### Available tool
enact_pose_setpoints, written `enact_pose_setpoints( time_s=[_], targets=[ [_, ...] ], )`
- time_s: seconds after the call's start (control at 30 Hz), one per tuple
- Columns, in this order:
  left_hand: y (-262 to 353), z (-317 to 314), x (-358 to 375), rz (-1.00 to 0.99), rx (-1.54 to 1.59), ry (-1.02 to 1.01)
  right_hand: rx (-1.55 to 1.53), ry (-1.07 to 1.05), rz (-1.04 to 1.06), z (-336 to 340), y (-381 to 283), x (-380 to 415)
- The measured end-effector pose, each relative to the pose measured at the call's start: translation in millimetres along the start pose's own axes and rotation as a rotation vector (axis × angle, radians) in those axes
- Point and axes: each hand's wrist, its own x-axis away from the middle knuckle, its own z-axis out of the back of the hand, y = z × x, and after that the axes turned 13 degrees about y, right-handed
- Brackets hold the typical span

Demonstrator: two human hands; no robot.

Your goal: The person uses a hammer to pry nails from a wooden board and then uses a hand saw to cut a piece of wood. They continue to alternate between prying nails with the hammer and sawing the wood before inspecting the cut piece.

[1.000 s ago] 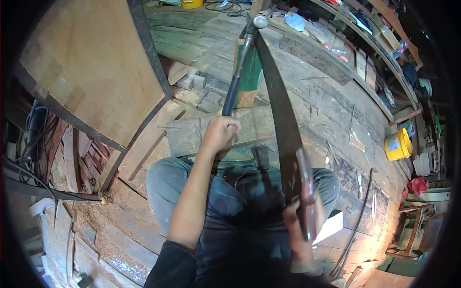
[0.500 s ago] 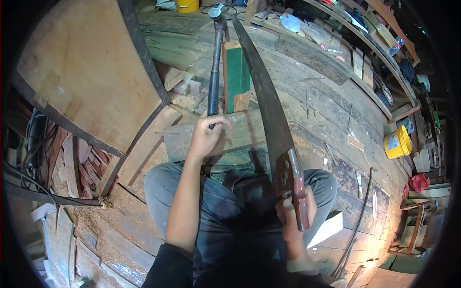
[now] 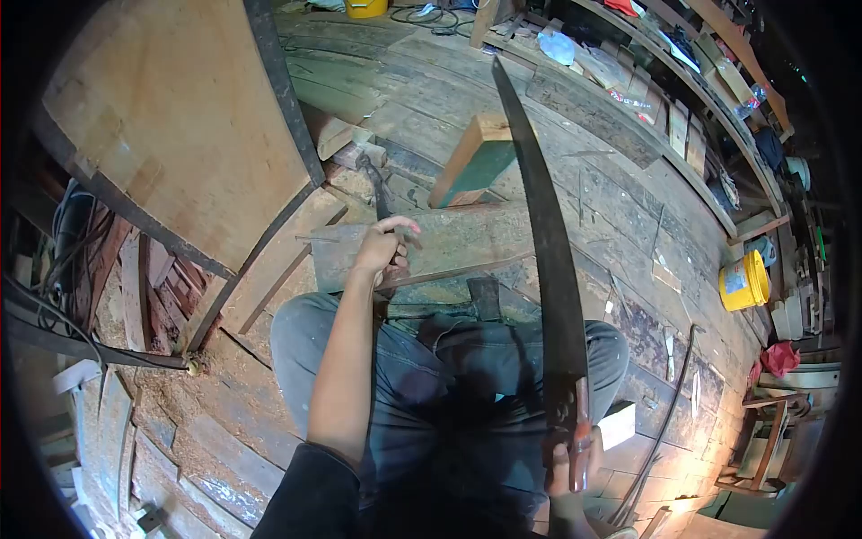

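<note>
My right hand (image 3: 561, 467) is closed around the handle of a handsaw (image 3: 558, 269), its long dark blade pointing up and away. My left hand (image 3: 386, 247) is curled, index finger partly stretched, around a hammer (image 3: 375, 184) that tilts forward, its head near some wood offcuts; most of the handle is hidden. Beyond that hand, a green-painted wood block (image 3: 489, 166) leans to the right, partly behind the saw blade. A wide plank (image 3: 431, 241) lies crosswise before my knees. Between it and my legs rests a dark tool resembling a hatchet (image 3: 485, 298).
At left stands a large plywood panel (image 3: 180, 135) with a dark frame. Wood offcuts (image 3: 346, 144) lie beside it. A yellow bucket (image 3: 743, 280) and a long dark metal bar (image 3: 664, 431) are on the right. Shelving with scraps lines the upper right.
The hammer has dropped from upright to tilted forward and low. The green block has gone from upright to leaning right. The saw has moved right and toward me.
</note>
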Motion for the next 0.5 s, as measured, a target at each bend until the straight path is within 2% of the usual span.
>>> enact_pose_setpoints(
  time_s=[0.1, 0.17, 0.23, 0.27, 0.3, 0.37, 0.4, 0.43, 0.5],
  targets=[
    [3, 1, 1, 0.036, 0.023, -0.004, -0.066, 0.065, -0.116, -2, -47, -8],
    [8, 0, 7, 0.038, 0.084, -0.007, -0.105, 0.056, -0.185, 11, -38, 6],
    [13, 5, 12, -0.019, -0.137, 0.036, -0.098, -0.003, -0.227, 20, -34, 16],
    [10, 14, 3, -0.061, -0.455, 0.052, -0.05, -0.01, -0.11, 23, -44, 11],
    [2, 20, -2, -0.065, -0.458, 0.046, -0.05, -0.002, -0.111, 26, -39, 14],
    [-9, 20, 4, -0.63, -1.057, 0.354, -0.064, -0.125, -0.018, 37, -26, 27],
    [-3, 17, 13, -0.547, -1.043, 0.403, -0.092, -0.112, -0.08, 39, -23, 37],
    [9, 7, 26, -0.547, -1.045, 0.394, -0.088, -0.106, -0.085, 41, -27, 41],
    [25, -6, 46, -0.984, -1.132, 0.608, -0.238, -0.112, -0.143, 46, -36, 49]
  ],
)
